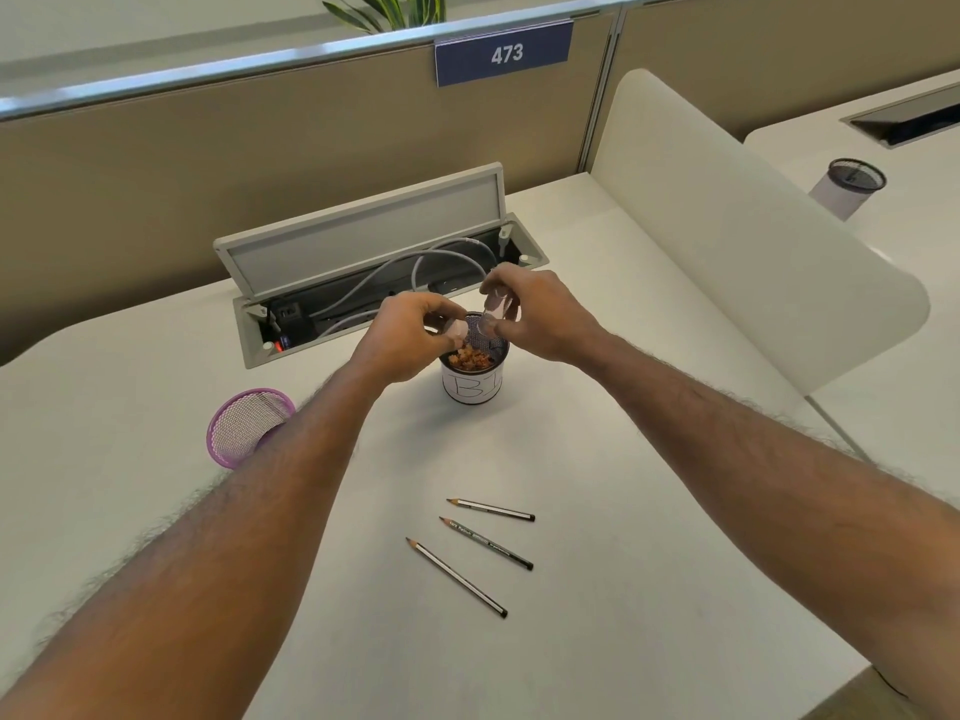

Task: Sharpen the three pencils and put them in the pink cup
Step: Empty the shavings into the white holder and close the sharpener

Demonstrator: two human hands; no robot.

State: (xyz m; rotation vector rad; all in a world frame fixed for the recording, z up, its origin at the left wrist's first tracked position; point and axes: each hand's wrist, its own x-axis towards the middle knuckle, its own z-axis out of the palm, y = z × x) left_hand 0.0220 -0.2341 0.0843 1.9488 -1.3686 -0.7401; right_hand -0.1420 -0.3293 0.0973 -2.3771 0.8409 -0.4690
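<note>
- Our left hand [410,335] pinches a small pale pink block [458,330] between thumb and fingertips, above the rim of the black cup [472,389].
- Our right hand [535,314] grips a clear shell [493,311], tilted over the same cup, just beside the pink block.
- The black cup stands upright on the bench [597,459] and wears a white label with hand-drawn letters. Brown shavings [470,361] lie inside it.
- Three pencils lie flat on the bench, nearer to us than the black cup and well apart from it, between our forearms. None touches another, and their wooden tips point left.
- The far pencil [491,509] is the shortest, the middle pencil [485,543] lies just below it, and the near pencil [456,576] is the longest and angled most steeply.
- The pink cup [244,426], of mesh, stands on the left of the bench, partly hidden behind our left forearm. We see no pencil in the part that shows.
- Behind the hands a cable tray [363,298] sits in the bench with its lid [363,236] raised and grey cables inside.
- A white divider [727,226] stands on the right. Beyond it is another mesh cup [849,187].
- A blue sign [504,54] on the partition reads 473.
</note>
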